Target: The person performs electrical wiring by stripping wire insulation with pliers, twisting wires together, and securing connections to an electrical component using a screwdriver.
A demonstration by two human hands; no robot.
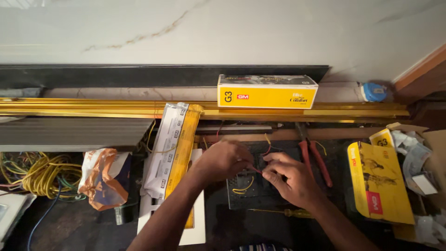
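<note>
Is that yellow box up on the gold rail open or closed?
Closed. The yellow box lies flat on its long side, edges flush, with no flap visibly lifted.

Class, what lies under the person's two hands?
Under the left hand and right hand lies a dark switch plate with yellow and red wires; its middle is covered.

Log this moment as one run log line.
left hand: pinching red wire | right hand: pinching same wire | below: black switch module | nearby: red pliers, yellow screwdriver

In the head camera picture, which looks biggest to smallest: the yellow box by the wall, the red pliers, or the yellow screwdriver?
1. Yellow box
2. Red pliers
3. Yellow screwdriver, though its thin shaft stretches about as long as the pliers.
</note>
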